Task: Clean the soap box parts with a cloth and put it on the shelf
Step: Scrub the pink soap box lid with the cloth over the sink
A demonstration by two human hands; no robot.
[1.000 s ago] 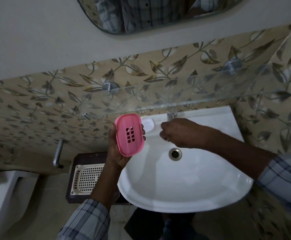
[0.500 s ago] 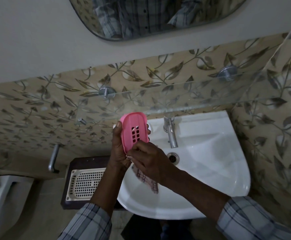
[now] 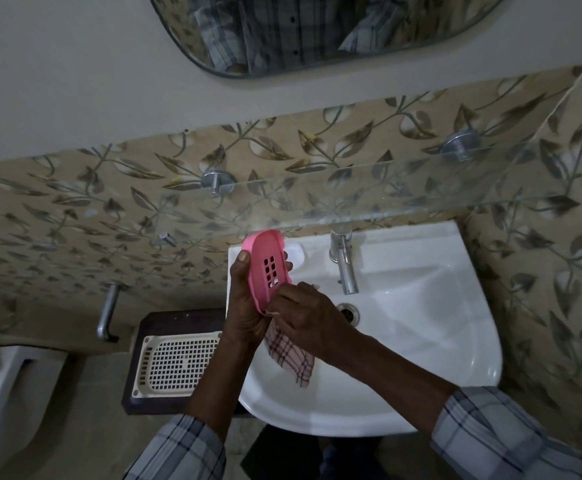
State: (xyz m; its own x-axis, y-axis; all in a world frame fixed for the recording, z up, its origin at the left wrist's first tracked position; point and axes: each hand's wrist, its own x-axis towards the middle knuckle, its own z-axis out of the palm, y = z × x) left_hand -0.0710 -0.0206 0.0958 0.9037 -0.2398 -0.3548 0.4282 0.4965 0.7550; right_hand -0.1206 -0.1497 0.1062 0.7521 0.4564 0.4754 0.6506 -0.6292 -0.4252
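Cannot see the soap tray's [image 3: 267,265] lower end or most of the cloth [image 3: 291,356] behind the right hand [image 3: 308,320], nor the mirror's [image 3: 317,29] top.

Above: we saw the glass shelf [image 3: 386,199] jutting out just over the pink soap box part [image 3: 262,251] | Right: the tap [image 3: 344,268] stood near it, a gap between | Below: the basin [image 3: 438,334] bowl lay open under the hanging cloth [image 3: 291,358] | Left: a stool [image 3: 178,320] bearing a mesh tray [image 3: 175,365] sat beside the rim.
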